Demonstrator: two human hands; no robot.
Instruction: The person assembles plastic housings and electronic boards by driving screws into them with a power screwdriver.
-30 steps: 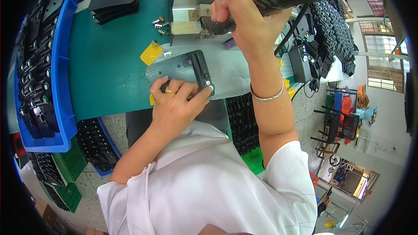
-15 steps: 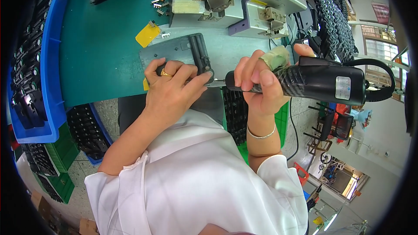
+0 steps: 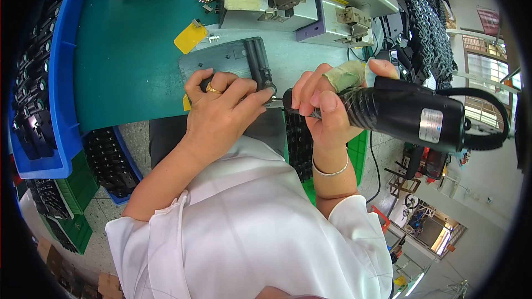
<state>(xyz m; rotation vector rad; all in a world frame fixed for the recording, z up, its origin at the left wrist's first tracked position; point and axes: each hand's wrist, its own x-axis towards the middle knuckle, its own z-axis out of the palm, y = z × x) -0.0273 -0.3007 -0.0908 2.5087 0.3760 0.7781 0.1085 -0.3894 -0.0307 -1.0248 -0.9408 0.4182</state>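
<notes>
My right hand (image 3: 327, 105) grips a black electric screwdriver (image 3: 407, 112) with clear tape wound round its body and a green-tan wrap (image 3: 346, 76) near the fingers. The tool lies nearly level, and its thin bit points left at the near right end of a black plastic part (image 3: 256, 61). That part lies at the right end of a dark grey plate (image 3: 219, 55) on the bench's near edge. My left hand (image 3: 219, 113), with a ring on one finger, is closed over the near side; fingertips press on the black part close to the bit. What lies under the palm is hidden.
Two grey machines (image 3: 271, 0) with metal brackets stand at the bench's back. A yellow tag (image 3: 190, 37) and small metal switches (image 3: 206, 1) lie left of them. A blue bin (image 3: 65, 77) of black parts stands at left; a green crate (image 3: 357, 160) sits below the right hand.
The electric screwdriver's rear end has dipped a little, and my right hand has shifted slightly left with it. My left hand keeps its hold; the whole view has shifted slightly.
</notes>
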